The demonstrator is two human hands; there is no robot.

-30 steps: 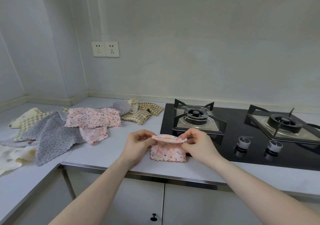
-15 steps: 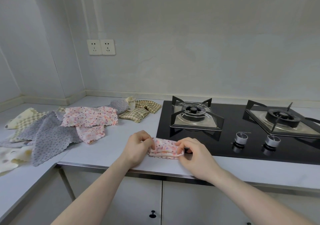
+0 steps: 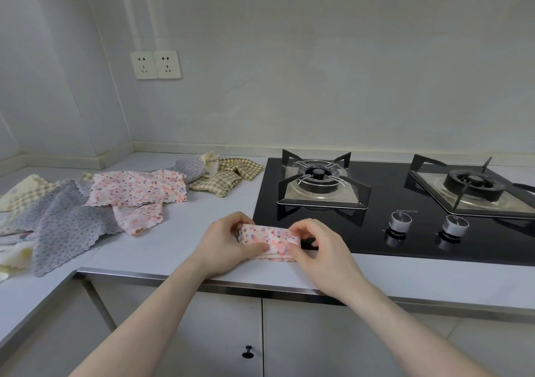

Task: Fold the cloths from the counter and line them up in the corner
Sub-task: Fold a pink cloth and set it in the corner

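Note:
A small pink floral cloth, folded into a narrow strip, lies on the white counter near its front edge, beside the hob. My left hand grips its left end and my right hand pinches its right end. To the left lies a loose heap of unfolded cloths: a pink floral cloth, a grey dotted cloth, beige checked cloths and cream ones at the far left.
A black glass gas hob with two burners and two knobs fills the counter to the right. Double wall sockets sit above the corner. Cabinet doors with a black knob are below the counter edge.
The pink cloth was held up and hanging a second ago. It has been folded over and laid down on the counter as a narrow strip. Both hands now press its ends.

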